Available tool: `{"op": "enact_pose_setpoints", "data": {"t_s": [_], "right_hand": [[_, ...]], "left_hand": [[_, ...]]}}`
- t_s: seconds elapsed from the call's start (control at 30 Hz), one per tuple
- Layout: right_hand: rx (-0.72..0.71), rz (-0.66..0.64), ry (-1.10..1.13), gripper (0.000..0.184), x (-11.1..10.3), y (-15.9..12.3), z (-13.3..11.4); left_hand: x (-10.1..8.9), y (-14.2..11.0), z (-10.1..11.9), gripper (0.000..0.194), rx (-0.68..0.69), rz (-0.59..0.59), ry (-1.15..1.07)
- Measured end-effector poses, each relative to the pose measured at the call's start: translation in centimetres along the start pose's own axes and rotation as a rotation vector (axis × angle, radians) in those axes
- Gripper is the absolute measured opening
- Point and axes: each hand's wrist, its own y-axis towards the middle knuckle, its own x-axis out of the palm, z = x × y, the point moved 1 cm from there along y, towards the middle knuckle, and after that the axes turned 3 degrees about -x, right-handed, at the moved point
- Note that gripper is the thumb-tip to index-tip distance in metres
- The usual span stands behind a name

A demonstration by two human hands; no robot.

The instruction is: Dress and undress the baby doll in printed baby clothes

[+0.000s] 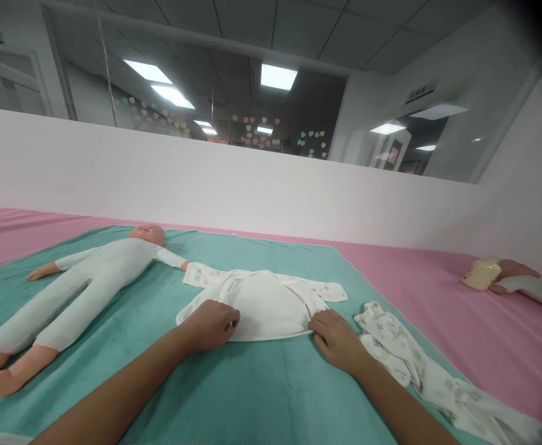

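Observation:
A small white baby shirt lies spread on the teal blanket, its front open and its printed short sleeves stretched to both sides. Over the lower left of the shirt, my left hand is closed with curled fingers on the cloth of the front panel. At the lower right corner my right hand pinches the shirt's edge. To the left a baby doll in a white bodysuit lies on its back, one hand touching the left sleeve. Beside my right forearm rests a crumpled printed garment.
Pink sheeting covers the surface around the blanket. At the far right lie a pale yellow bottle and part of a second doll. A white wall with a window above it stands behind.

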Motion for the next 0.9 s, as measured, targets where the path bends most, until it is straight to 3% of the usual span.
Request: {"op": "enact_pose_setpoints", "data": {"t_s": [0.17, 0.27, 0.33, 0.4, 0.5, 0.6, 0.73, 0.9], "right_hand": [[0.011, 0.136, 0.063, 0.022, -0.3, -0.1, -0.3], [0.101, 0.192, 0.126, 0.026, 0.0, 1.3, -1.7], [0.187, 0.144, 0.214, 0.031, 0.8, 3.4, -2.8], [0.280, 0.036, 0.319, 0.041, 2.2, 6.2, -3.7], [0.343, -0.132, 0.388, 0.062, 5.1, 10.5, -4.0], [0.350, -0.234, 0.280, 0.073, 7.8, 13.3, -3.5], [0.377, -0.290, 0.147, 0.077, 9.6, 14.2, -2.8], [0.364, -0.295, 0.100, 0.075, 9.8, 13.8, -2.9]], "left_hand": [[0.1, 0.0, 0.4, 0.021, 0.011, -0.024, -0.146], [0.3, 0.5, 0.4, 0.026, -0.019, 0.105, -0.209], [0.7, 0.9, 0.1, 0.029, 0.001, 0.212, -0.216], [1.5, 1.2, -0.4, 0.034, 0.050, 0.239, -0.200], [2.8, 1.2, -1.3, 0.042, 0.086, 0.143, -0.173], [3.8, 1.0, -1.8, 0.050, 0.079, 0.015, -0.171], [4.3, 0.9, -1.7, 0.055, 0.069, -0.046, -0.168], [4.1, 0.9, -1.7, 0.056, 0.053, -0.057, -0.178]]}}
